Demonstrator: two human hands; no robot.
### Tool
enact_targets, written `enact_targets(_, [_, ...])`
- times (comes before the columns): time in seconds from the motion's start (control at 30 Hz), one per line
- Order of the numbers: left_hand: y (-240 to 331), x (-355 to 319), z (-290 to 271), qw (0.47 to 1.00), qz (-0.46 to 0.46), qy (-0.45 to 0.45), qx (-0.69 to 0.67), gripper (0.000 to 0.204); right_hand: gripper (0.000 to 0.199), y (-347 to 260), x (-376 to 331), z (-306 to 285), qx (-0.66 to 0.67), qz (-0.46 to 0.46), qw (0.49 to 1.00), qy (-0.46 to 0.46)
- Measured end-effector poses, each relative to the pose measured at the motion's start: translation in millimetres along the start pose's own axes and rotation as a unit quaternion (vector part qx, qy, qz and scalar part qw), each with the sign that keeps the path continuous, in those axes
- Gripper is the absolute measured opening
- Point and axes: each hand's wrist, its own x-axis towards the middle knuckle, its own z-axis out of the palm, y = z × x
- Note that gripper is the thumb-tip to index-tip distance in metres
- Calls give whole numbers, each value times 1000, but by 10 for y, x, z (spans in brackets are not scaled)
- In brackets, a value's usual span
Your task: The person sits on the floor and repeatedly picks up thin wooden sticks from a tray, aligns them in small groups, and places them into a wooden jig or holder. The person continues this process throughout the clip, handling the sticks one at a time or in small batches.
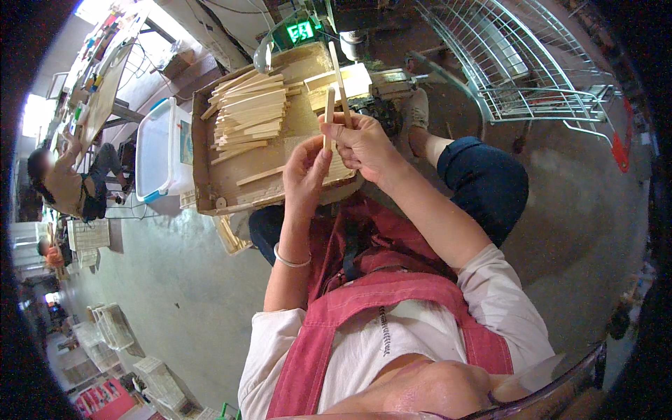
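Two pale wooden strips stand up from my hands, held close together above the front of a worktable. My left hand is closed, with the shorter-looking strip between thumb and fingers. In my right hand, also closed, a longer, thinner-looking strip leans slightly left at the top. The right fingers also touch or nearly touch the left hand's strip; which of the two, I cannot tell. Behind and left of my hands, a pile of similar wooden strips lies in a shallow cardboard tray.
Beyond my hands, a lit pale block or board sits beside dark machinery. A clear plastic bin is left of the tray. At right stands a wire cart. A seated person is at a long bench far left.
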Motion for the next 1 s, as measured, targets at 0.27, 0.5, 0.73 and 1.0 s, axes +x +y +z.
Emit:
enact_targets(0.27, [-121, 121, -255, 996, -54, 33, 67, 31, 22, 71, -1, -96, -48, 35, 989, 137])
enact_targets(0.5, [-302, 1143, -421, 968, -161, -105, 161, 38, 35, 173, -108, -773, -569, -244, 754, 218])
enact_targets(0.73, [-362, 1750, -375, 947, -217, -200, 129, 39, 37, 126, -1, -960, -637, -245, 696, 223])
enact_targets(1.0, [-136, 888, -573, 977, -141, -15, 159, 36, 61, 105, -26, -492, -110, 32, 969, 220])
